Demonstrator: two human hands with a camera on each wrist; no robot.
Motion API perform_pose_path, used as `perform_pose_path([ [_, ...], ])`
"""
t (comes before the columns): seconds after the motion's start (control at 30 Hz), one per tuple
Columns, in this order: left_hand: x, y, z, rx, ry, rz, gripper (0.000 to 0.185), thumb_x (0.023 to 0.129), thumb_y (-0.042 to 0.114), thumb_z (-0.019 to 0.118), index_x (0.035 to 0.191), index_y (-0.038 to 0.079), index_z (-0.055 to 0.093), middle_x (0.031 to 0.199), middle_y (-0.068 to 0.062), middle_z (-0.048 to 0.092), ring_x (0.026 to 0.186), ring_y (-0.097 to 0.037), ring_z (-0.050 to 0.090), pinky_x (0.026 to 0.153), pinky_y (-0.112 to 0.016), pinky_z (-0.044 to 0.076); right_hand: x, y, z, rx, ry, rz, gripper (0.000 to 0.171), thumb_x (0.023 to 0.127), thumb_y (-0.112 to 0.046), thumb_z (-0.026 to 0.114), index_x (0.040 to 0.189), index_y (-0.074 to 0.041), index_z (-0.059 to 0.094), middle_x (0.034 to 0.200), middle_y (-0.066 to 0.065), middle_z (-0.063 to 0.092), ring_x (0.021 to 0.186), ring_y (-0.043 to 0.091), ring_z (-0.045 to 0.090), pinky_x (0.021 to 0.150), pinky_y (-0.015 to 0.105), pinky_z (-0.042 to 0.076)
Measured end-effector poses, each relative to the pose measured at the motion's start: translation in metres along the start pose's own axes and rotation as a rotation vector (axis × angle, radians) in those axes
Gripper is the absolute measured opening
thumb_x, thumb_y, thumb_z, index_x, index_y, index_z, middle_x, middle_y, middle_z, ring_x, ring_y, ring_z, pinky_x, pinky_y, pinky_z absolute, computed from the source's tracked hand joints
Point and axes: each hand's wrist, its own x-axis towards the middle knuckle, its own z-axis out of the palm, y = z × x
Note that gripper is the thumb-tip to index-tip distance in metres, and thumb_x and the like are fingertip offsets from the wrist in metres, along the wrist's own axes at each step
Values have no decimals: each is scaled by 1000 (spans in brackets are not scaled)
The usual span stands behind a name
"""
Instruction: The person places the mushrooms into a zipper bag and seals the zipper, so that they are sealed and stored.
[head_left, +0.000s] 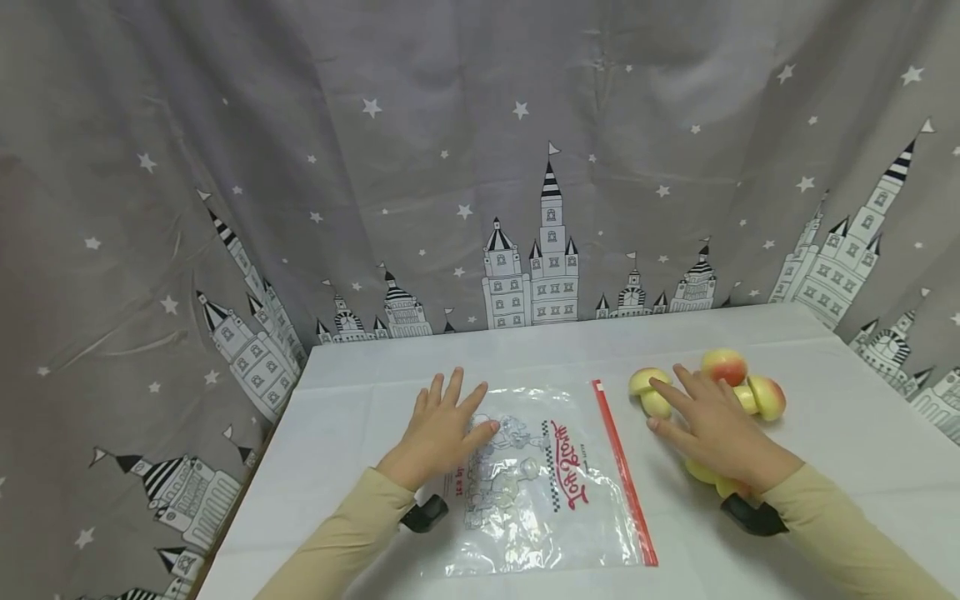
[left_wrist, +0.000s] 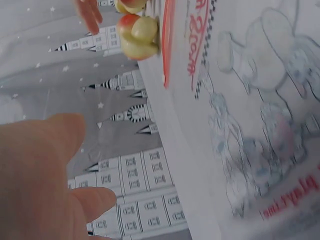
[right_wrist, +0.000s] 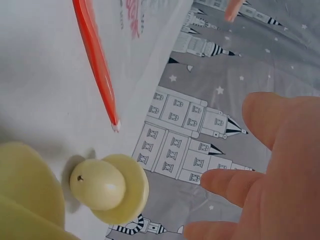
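Note:
A clear zip bag with a red seal strip and a printed cartoon lies flat on the white table. My left hand rests on the bag's left part with its fingers straight and spread. My right hand lies open over a cluster of yellow and red fruit pieces, its forefinger touching the yellow piece nearest the strip. In the right wrist view that yellow piece sits just past the end of the strip. The left wrist view shows the bag and fruit.
A grey curtain printed with castles and stars hangs behind the table and round both sides. The table's left edge runs close to my left sleeve. Black wrist mounts sit under both forearms.

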Motion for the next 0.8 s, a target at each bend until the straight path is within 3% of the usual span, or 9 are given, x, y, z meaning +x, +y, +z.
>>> perform_pose_path([
  [0.3,11,22,13,8,-38,51,66,102,53,48,157,17,40,169,-25,16,155,-54,9,123,-68,13,-3,-6,8,-4,14,-25,58,98,-42,60,145,-8,55,153,34,42,138,63,38,114,76,20],
  [0.8,30,52,49,18,-121,146,68,99,54,51,157,19,41,169,-23,19,155,-52,15,124,-66,17,-9,-20,21,-10,17,-83,59,98,-44,61,145,-10,56,152,28,47,138,56,44,111,76,28],
])
